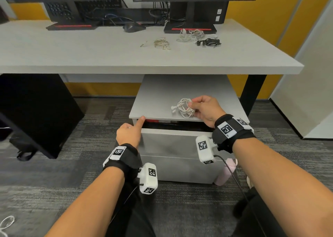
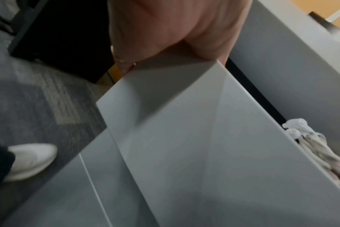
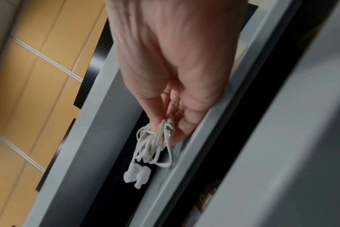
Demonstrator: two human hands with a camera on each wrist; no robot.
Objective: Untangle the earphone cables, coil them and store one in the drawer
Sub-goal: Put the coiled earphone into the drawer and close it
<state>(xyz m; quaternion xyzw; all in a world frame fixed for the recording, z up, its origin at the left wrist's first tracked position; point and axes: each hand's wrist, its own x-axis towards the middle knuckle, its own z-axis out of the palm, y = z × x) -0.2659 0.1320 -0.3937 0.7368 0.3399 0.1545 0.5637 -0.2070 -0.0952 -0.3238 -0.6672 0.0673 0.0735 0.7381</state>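
A coiled white earphone cable (image 1: 182, 107) hangs from my right hand (image 1: 205, 108), which pinches it just above the grey cabinet top (image 1: 162, 96). In the right wrist view the coil (image 3: 151, 142) and its two earbuds dangle from the hand (image 3: 175, 61) over a dark gap. The top drawer (image 1: 173, 143) stands slightly open, showing a dark slit (image 1: 180, 125). My left hand (image 1: 129, 134) is at the drawer's upper left corner, index finger stretched to the cabinet edge. In the left wrist view its fingers (image 2: 165, 30) hook behind the drawer front (image 2: 184, 138); the earbuds (image 2: 293, 127) show there too.
On the desk (image 1: 90, 56) lie a beige coil (image 1: 161, 42), two pale coils (image 1: 183, 37), a black earphone set (image 1: 210, 42) and a mouse (image 1: 130, 27), below two monitors. A black panel (image 1: 36, 110) stands left of the cabinet, a pink bottle (image 1: 226, 173) at its right.
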